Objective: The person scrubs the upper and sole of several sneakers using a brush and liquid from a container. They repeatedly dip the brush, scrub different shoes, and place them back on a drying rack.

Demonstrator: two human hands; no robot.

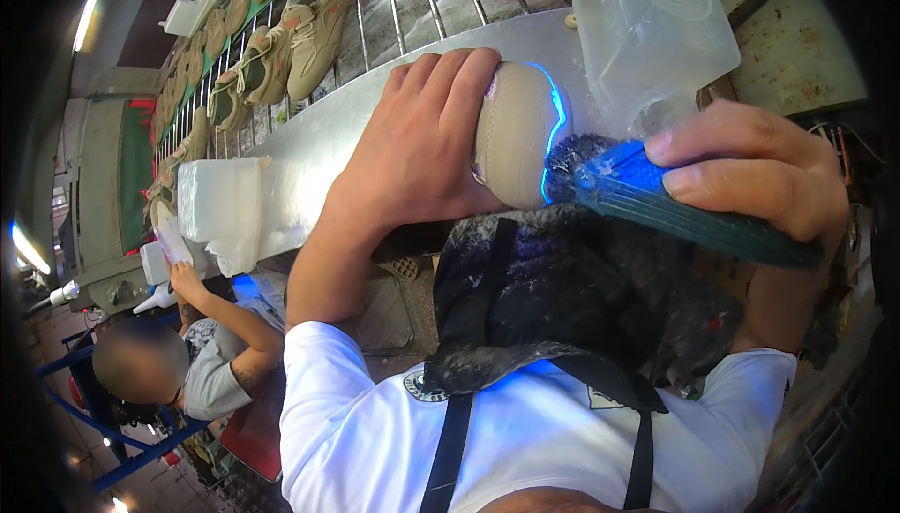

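Observation:
My left hand (pixel 432 126) wraps over a beige shoe upper (pixel 517 133), gripping it above the metal ledge. A bright blue glowing line runs along the edge of the upper that faces right. In my right hand (pixel 752 161) is a brush with a blue-green ridged plastic handle (pixel 675 207), held between thumb and fingers. Its dark bristles (pixel 573 161) meet the lower part of the glowing edge. My left hand hides much of the shoe.
Beyond the metal ledge (pixel 309 154), a rack of metal bars (pixel 390 3) bears beige lace-up shoes (pixel 320 35). A translucent plastic container (pixel 654 28) stands at right, a whitish one (pixel 219 200) at left. A co-worker (pixel 225 358) handles a shoe piece (pixel 169 231) at far left.

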